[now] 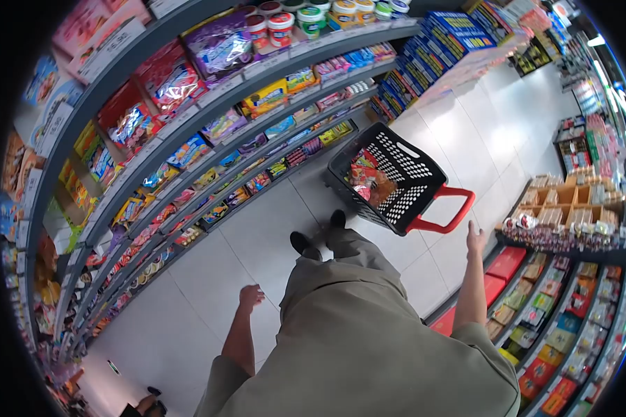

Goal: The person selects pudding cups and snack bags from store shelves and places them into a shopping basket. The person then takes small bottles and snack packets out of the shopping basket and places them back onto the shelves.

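Observation:
My left hand hangs over the floor left of my legs, its fingers loosely curled and apart, holding nothing. On the other side, my right hand is empty with its fingers apart, just beyond the red handle of a black shopping basket and not touching it. The basket stands on the floor ahead of my feet. Red and orange-brown packages lie inside it.
Curved shelves of bagged sweets run along the left. Stacked blue boxes stand at the aisle's far end. A low rack of packets and a wooden divided tray are at the right. Part of another person shows at the bottom left.

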The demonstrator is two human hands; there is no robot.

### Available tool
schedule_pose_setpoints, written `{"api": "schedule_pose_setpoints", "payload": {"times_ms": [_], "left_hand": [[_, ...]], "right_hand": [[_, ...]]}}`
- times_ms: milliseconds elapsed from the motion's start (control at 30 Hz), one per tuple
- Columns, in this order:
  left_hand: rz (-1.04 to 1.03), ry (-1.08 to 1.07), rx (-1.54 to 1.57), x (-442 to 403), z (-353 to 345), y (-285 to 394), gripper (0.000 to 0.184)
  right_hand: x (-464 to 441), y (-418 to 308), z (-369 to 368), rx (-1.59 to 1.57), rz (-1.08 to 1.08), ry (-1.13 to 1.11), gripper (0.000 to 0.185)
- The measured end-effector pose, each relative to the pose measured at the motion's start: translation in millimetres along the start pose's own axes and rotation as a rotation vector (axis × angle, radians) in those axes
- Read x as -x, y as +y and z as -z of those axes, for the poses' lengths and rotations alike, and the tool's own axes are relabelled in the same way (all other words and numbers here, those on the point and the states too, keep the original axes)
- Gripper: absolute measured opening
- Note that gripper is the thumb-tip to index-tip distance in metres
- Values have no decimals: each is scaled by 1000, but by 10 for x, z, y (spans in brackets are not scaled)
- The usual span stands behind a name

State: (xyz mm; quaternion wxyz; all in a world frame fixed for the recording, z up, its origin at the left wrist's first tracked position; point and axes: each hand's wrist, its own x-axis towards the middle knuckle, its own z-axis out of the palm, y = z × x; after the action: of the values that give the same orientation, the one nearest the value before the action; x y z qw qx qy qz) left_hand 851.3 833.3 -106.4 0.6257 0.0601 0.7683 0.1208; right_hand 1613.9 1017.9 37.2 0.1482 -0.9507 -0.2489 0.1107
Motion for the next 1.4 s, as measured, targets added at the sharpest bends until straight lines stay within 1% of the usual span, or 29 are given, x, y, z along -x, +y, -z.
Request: {"api": "schedule_pose_setpoints", "payload": {"times_ms": [33, 67, 100, 133, 167, 233, 267, 333, 367, 433, 467, 500, 567, 633, 700, 767, 800, 833, 867, 900, 967, 1000, 1033, 1067, 1133, 1200, 1233, 1300, 1400], "left_hand": [[-30, 5, 0, 29, 41, 221, 24], [-38, 10, -17, 112, 47, 438, 24], [-110, 47, 13, 239, 23, 648, 23], [-185, 84, 45, 358, -11, 814, 22], [-198, 92, 32, 460, -55, 936, 22], [-269, 94, 14, 625, -192, 1102, 21], [-279, 100, -1, 648, -263, 1098, 21], [-305, 45, -31, 708, -396, 991, 22], [-308, 58, -42, 713, -461, 877, 22], [-249, 23, -114, 761, -579, 639, 28], [-245, 40, -122, 842, -638, 529, 28], [-220, 12, -152, 926, -696, 384, 29], [-170, -2, -187, 1067, -699, 19, 29], [-112, -3, -178, 1158, -693, -300, 28], [-91, 21, -185, 1302, -634, -537, 28], [-30, 30, -401, 1371, -518, -729, 27], [-37, 34, -388, 1373, -465, -809, 27], [22, 52, -308, 1326, -402, -901, 26], [79, 71, -223, 1294, -363, -952, 26], [70, 84, -192, 1303, -358, -930, 26], [10, 69, -190, 1360, -277, -844, 24], [-80, 31, -130, 1296, -200, -868, 25], [-131, 41, -126, 1299, -172, -799, 29], [-121, 31, -106, 1193, -128, -761, 30], [-122, 17, -66, 1047, -23, -656, 31], [-169, 13, -124, 984, 114, -528, 32], [-181, 2, -116, 903, 218, -508, 32], [-185, -23, -135, 722, 487, -534, 33], [-151, -52, -152, 322, 1053, -680, 27]], "right_hand": [[-47, 221, -190, -41, -53, 5, 93], [16, 268, -241, -168, -130, -68, 95], [136, 217, -344, -299, -204, -143, 98], [488, -141, -158, -507, -273, -225, 86], [432, -138, -280, -524, -283, -229, 86], [320, -96, -544, -1055, -208, -348, 69], [282, -138, -582, -1070, -220, -346, 69], [234, -247, -708, -1107, -149, -358, 59], [204, -272, -735, -1118, -161, -365, 59], [153, -345, -789, -1147, -186, -400, 61], [215, -434, -756, -1171, -210, -342, 60], [208, -448, -726, -1170, -226, -357, 60], [202, -367, -735, -1023, -70, -354, 66], [218, -364, -762, -1068, -85, -369, 66], [186, -429, -759, -983, -170, -329, 66], [207, -447, -760, -984, -183, -310, 67], [240, -436, -749, -981, -202, -317, 67], [277, -437, -746, -979, -217, -327, 68], [308, -410, -753, -946, -239, -320, 69], [309, -325, -828, -932, -240, -295, 68], [377, -210, -934, -908, -243, -292, 68], [426, -140, -984, -924, -217, -300, 69], [506, -147, -966, -896, -278, -305, 65], [677, -215, -870, -881, -302, -297, 69], [939, -235, -824, -922, -267, -279, 75], [1132, -162, -857, -943, -265, -301, 72], [1262, -153, -860, -955, -290, -289, 70], [1558, -119, -828, -986, -273, -304, 71], [2004, -112, -823, -956, -304, -249, 71]]}}
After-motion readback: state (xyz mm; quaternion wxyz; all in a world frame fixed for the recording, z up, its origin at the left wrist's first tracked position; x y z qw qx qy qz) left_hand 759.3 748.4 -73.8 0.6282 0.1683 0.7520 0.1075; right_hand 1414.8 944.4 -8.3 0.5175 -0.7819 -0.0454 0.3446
